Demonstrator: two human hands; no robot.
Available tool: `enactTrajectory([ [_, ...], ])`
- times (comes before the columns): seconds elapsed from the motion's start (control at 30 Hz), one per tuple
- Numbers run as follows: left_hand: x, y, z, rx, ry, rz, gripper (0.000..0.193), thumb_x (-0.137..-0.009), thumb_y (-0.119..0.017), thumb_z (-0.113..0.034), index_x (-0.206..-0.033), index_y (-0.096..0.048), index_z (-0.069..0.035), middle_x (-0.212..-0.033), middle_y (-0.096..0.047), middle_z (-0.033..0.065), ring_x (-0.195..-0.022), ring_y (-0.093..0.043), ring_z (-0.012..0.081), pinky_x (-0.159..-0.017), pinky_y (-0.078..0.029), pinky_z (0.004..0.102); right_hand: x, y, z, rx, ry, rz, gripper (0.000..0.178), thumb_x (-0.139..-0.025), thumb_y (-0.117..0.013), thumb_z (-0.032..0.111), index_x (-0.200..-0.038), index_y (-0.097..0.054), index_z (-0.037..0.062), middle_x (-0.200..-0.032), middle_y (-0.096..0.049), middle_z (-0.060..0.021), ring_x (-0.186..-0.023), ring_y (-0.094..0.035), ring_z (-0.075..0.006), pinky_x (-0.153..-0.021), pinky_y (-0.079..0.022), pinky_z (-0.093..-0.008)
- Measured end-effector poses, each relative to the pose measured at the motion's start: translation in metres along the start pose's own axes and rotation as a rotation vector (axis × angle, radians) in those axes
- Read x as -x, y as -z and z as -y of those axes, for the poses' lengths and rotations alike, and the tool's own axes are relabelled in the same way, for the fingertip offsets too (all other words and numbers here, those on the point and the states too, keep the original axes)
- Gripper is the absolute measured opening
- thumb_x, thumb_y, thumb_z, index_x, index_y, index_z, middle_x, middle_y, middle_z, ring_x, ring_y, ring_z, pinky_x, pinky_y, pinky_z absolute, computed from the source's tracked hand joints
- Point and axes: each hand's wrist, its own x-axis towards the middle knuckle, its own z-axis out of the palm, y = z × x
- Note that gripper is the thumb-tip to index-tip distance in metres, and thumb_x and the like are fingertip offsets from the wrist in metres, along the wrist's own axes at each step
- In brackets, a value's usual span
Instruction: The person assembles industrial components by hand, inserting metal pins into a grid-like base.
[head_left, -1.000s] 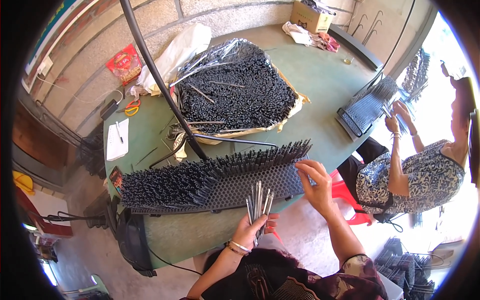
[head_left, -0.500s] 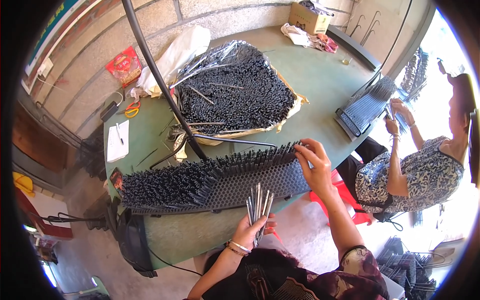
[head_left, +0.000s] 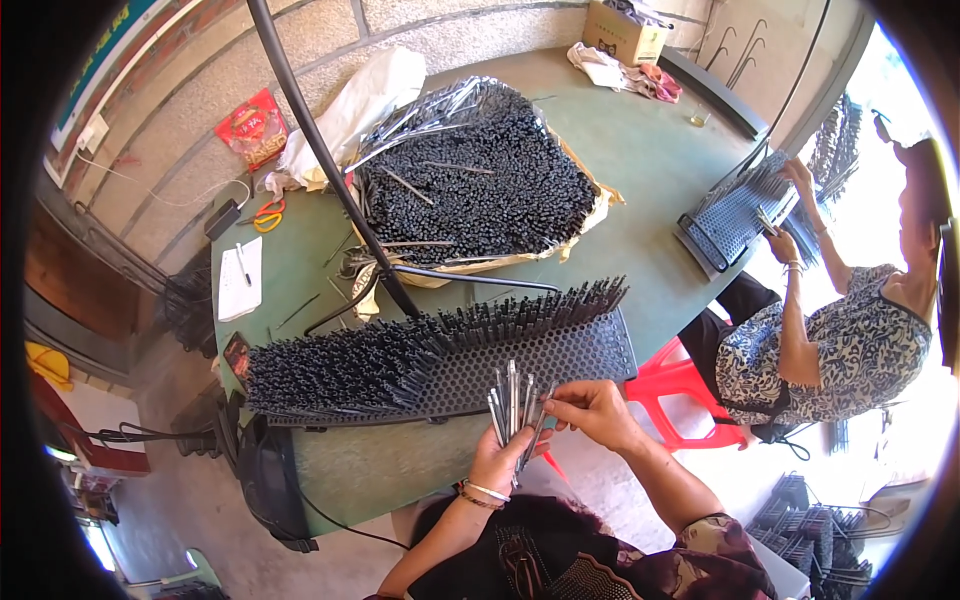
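Note:
My left hand (head_left: pixel 497 462) is closed around a bundle of thin silver-grey rods (head_left: pixel 512 395), which fan upward out of the fist. Beside it, my right hand (head_left: pixel 597 411) pinches the upper part of one rod at the bundle's right side. Just beyond both hands lies a long black perforated rack (head_left: pixel 500 375). Dark rods (head_left: pixel 330 362) stand densely in its left part and in a band along its far edge; bare holes show at the near right. Behind the rack sits a large pile of dark-tipped rods (head_left: pixel 475 185) in torn wrapping.
A black pole (head_left: pixel 325 160) rises between rack and pile. Orange-handled scissors (head_left: pixel 268 215), a pen on white paper (head_left: pixel 238 278) and a red packet (head_left: pixel 252 128) are at the left. On the right, a person works at another perforated rack (head_left: pixel 735 220) near a red stool (head_left: pixel 680 395).
My right hand has come from the rack's far right end back toward me, to the rods in my left hand. The other person's hand has moved up onto their rack.

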Motion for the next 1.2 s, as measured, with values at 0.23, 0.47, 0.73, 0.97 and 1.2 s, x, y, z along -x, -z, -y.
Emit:
enactTrajectory([
  [0.23,0.000,-0.002,0.004,-0.007,-0.033,-0.068,0.019,-0.090,-0.049,-0.004,-0.108,-0.051,0.002,-0.099,-0.060,0.0125,-0.092,-0.062,0.0254,-0.078,-0.054,0.0377,-0.003,0.008,-0.016,-0.131,0.105,-0.041,0.023,-0.084,-0.063,0.010,-0.105,-0.059,-0.0005,-0.083,-0.064,-0.0028,-0.071,-0.060,-0.0081,-0.062,-0.048,-0.0206],
  [0.47,0.003,-0.009,0.000,-0.154,0.033,0.069,0.027,-0.089,-0.051,-0.004,-0.115,-0.047,0.002,-0.105,-0.059,0.0105,-0.090,-0.063,0.0229,-0.072,-0.055,0.0325,0.000,0.014,-0.013,-0.098,0.016,-0.020,0.025,-0.083,-0.064,0.009,-0.103,-0.059,-0.0043,-0.084,-0.065,-0.0060,-0.073,-0.062,-0.0092,-0.063,-0.050,-0.0221],
  [0.73,0.001,-0.007,0.005,-0.182,-0.056,-0.024,0.024,-0.088,-0.051,-0.001,-0.111,-0.046,0.002,-0.100,-0.061,0.0109,-0.086,-0.064,0.0199,-0.074,-0.055,0.0297,0.004,0.009,-0.024,-0.071,0.078,-0.082,0.019,-0.083,-0.064,0.009,-0.096,-0.060,-0.0042,-0.079,-0.064,-0.0052,-0.066,-0.060,-0.0086,-0.061,-0.050,-0.0218],
  [0.97,0.003,-0.015,0.005,-0.229,-0.072,0.020,0.022,-0.088,-0.051,0.000,-0.109,-0.049,0.003,-0.101,-0.061,0.0105,-0.088,-0.064,0.0209,-0.077,-0.054,0.0303,0.008,0.014,-0.018,-0.098,0.022,-0.090,0.023,-0.083,-0.064,0.013,-0.095,-0.060,-0.0058,-0.078,-0.064,-0.0057,-0.069,-0.062,-0.0102,-0.060,-0.050,-0.0234],
  [1.2,0.000,-0.008,0.004,-0.047,0.005,-0.081,0.018,-0.088,-0.055,-0.006,-0.105,-0.052,0.000,-0.099,-0.060,0.0119,-0.094,-0.060,0.0254,-0.084,-0.051,0.0416,0.008,0.039,-0.001,-0.095,0.284,-0.373,0.017,-0.084,-0.062,0.008,-0.096,-0.058,-0.0033,-0.082,-0.063,-0.0040,-0.077,-0.059,-0.0084,-0.066,-0.048,-0.0223],
])
